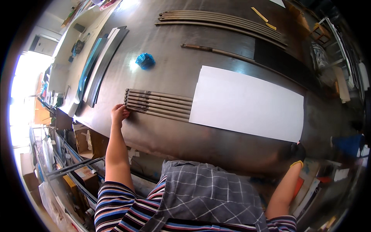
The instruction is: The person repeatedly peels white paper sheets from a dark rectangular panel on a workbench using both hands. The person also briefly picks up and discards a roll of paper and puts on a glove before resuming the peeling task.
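Head view: a person leans over a large grey metal table point(170, 73), both forearms coming in from the lower edge.
Left hand point(119, 114): bare, fingers curled onto the near corner of a bundle of metal strips point(158, 105); it touches the end of the nearest strips, but whether it pinches one or only presses on it cannot be told.
Bundle of metal strips: lies flat on the table, its left end at the fingertips, running away to the right of the hand; its far end goes under the white sheet point(247, 102).
White sheet: long rectangle, lying flat well to the right of the left hand, between the two hands.
Right hand point(298, 151): in a dark glove with a yellow cuff, at the table's near edge just below the sheet's right corner; whether it grips the edge or is slack cannot be told.
Beyond the left hand: a crumpled blue bag point(145, 60) farther up the table.
Farther out: long curved strips point(220, 21) near the far edge, dark panels point(102, 65) stacked along the left side.
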### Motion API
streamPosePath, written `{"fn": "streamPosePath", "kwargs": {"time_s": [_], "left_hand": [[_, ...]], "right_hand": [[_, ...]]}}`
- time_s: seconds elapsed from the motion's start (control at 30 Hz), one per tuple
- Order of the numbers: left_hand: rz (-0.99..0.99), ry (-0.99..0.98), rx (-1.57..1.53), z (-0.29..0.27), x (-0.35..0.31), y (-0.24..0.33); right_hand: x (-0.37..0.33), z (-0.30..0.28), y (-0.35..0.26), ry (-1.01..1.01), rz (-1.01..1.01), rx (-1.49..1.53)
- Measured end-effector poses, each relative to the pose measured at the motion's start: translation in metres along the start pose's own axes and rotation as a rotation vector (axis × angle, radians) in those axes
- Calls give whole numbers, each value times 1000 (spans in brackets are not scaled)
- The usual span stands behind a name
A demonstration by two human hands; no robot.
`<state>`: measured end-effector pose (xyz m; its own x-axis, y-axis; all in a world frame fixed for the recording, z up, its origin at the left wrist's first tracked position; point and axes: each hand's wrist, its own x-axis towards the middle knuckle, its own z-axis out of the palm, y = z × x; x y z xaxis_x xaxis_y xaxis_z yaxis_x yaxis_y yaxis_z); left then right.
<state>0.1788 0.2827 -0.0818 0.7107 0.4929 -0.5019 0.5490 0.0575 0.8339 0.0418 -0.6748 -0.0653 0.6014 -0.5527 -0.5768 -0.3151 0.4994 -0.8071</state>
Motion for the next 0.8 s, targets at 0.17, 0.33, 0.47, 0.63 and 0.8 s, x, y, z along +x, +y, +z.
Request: {"fn": "streamPosePath", "kwargs": {"time_s": [0.17,0.33,0.47,0.63,0.8], "left_hand": [[125,32,136,48,-61,17],[65,163,231,13,-69,-31],[96,81,157,15,-55,-44],[758,265,797,30,-87,-34],[1115,-423,951,132,-187,-30]], "right_hand": [[3,-53,13,142,-233,-295],[-32,-79,16,163,-102,-370],[-84,-83,29,235,-793,-1643],[-121,-3,44,661,-466,-1699],[-194,128,76,612,-871,-1274]]}}
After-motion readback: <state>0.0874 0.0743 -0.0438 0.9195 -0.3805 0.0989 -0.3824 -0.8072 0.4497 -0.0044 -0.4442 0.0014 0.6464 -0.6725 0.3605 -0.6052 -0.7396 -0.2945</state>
